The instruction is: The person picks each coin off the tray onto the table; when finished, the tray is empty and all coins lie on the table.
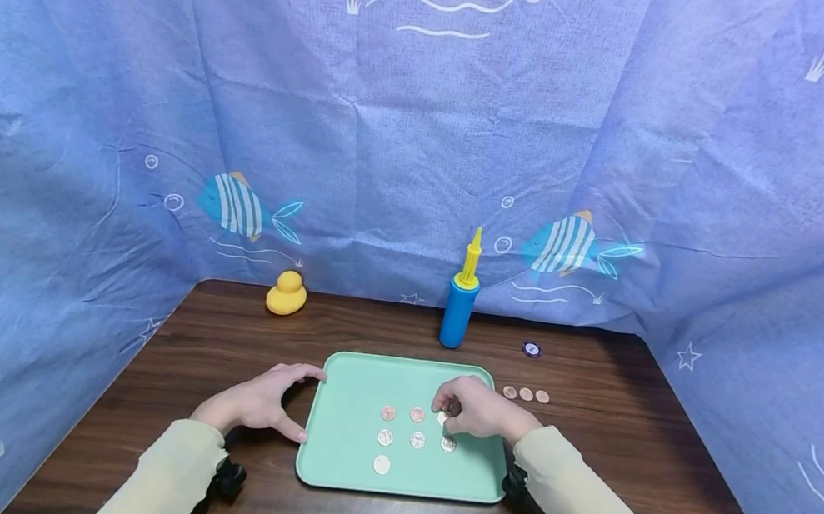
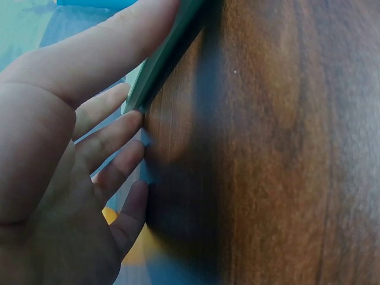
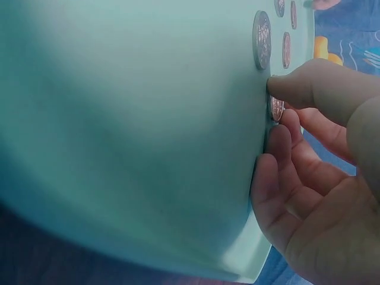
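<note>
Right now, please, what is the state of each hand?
Left hand: open, fingers and thumb resting against the left edge of the green tray.
Right hand: pinching a coin on the tray.

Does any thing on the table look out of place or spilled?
Nothing looks spilled or damaged. The coins on the tray lie in tidy rows, and three coins sit in a neat line on the table beside it.

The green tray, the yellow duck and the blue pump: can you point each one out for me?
green tray [image 1: 352,393], head view, bare floor left of the coins.
yellow duck [image 1: 286,296], head view, middle of its body.
blue pump [image 1: 457,312], head view, blue barrel.
</note>
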`<state>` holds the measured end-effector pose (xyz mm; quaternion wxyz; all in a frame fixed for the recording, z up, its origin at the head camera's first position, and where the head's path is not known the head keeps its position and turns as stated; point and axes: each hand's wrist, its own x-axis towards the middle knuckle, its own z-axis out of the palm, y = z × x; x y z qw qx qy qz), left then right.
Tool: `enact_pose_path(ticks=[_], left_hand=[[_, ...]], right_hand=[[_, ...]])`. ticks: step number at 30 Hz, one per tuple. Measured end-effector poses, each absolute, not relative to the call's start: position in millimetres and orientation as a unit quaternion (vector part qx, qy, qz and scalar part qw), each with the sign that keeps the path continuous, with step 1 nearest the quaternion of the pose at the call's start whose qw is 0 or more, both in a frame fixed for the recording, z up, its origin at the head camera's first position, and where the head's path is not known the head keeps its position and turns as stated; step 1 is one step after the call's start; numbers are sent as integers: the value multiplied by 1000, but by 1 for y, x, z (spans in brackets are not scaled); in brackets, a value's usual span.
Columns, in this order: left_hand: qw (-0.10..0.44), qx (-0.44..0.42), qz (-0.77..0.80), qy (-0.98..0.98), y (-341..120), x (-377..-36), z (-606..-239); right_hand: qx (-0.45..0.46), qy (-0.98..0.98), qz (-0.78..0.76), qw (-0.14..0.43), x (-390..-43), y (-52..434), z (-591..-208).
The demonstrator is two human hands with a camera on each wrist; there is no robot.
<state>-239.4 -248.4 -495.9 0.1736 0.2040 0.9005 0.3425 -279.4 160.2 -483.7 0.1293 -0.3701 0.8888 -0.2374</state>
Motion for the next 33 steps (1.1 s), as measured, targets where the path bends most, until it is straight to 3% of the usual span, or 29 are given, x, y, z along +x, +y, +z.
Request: enact_pose_path(ticks=[15, 33], left_hand=[[174, 205, 347, 899, -248, -238, -495], [175, 203, 350, 897, -248, -239, -496]], right_hand=[[-364, 882, -257, 152, -281, 163, -484], [-366, 884, -269, 109, -275, 168, -486]])
